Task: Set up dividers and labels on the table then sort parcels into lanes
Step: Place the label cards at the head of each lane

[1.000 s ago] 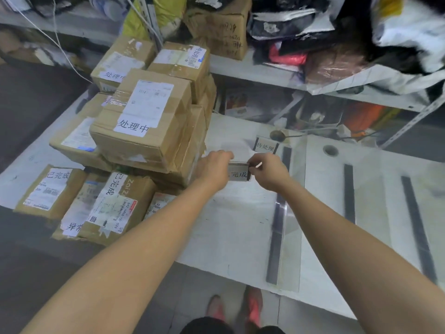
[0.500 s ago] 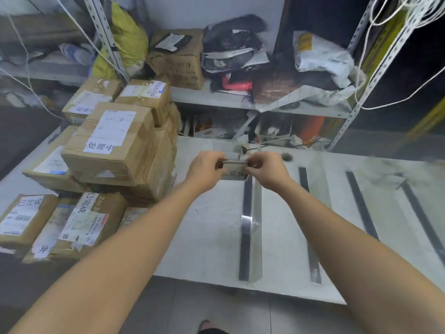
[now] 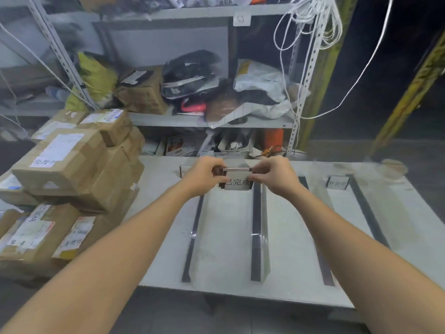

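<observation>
Holding the label stand by its top edge: left hand and right hand both pinch it, fingers curled on the top rail. It's at the far end of the counter, between two clear dividers. Its lower right corner is beside or touching the middle one, can't tell which.

Risks as I see them:
- The stand lands half on the divider base and rocks.
- Letting go of one side first tips it, as it's thin and upright.
- Wrists are close to the divider walls, so a nudge skews the lane.
- The parcel stack is piled high just beside the first lane, and a bump could spill it in.
</observation>
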Action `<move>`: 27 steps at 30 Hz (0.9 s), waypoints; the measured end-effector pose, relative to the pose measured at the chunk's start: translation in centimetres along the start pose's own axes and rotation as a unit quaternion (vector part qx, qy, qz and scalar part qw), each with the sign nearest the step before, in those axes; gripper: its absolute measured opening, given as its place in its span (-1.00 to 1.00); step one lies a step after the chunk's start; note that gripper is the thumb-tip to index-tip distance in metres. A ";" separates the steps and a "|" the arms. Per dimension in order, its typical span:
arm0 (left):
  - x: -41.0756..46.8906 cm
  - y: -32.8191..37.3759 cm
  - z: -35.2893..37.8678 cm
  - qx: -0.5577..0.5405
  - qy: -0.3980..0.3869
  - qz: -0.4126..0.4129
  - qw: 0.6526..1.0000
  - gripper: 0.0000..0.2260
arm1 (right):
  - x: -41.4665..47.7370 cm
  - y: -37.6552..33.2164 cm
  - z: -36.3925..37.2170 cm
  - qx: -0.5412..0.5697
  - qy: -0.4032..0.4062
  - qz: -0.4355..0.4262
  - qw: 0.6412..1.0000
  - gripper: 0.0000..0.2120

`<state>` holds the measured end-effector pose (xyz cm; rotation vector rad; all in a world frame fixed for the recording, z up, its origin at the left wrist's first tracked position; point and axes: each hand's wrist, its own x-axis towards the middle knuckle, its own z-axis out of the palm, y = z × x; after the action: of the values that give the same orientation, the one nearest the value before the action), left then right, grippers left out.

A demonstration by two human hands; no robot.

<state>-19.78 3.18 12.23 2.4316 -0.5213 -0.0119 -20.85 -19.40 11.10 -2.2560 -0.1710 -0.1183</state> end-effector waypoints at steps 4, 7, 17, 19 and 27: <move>1.3 3.1 1.5 0.004 0.015 0.012 1.000 -0.80 | -1.4 3.2 -4.1 0.024 0.000 0.008 1.000 -0.82; 2.6 3.5 2.1 0.020 0.024 0.002 0.999 -0.86 | -2.0 5.3 -6.7 0.019 0.013 0.007 1.000 -0.88; 7.8 0.4 4.9 0.074 0.035 -0.078 0.994 -0.82 | 0.0 9.7 -10.0 0.003 0.035 0.047 0.998 -0.88; 9.1 -1.0 5.7 0.080 0.025 -0.092 0.992 -0.84 | 1.0 10.8 -9.8 0.001 0.030 0.066 0.997 -0.85; 15.6 -6.7 9.9 0.016 -0.016 -0.139 0.990 -0.87 | 6.1 15.7 -8.1 -0.002 0.009 0.152 0.988 -0.80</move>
<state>-4.36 -3.70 2.25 2.5199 -0.1939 -0.1617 -12.50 -35.04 5.28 -2.2565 0.1840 0.0248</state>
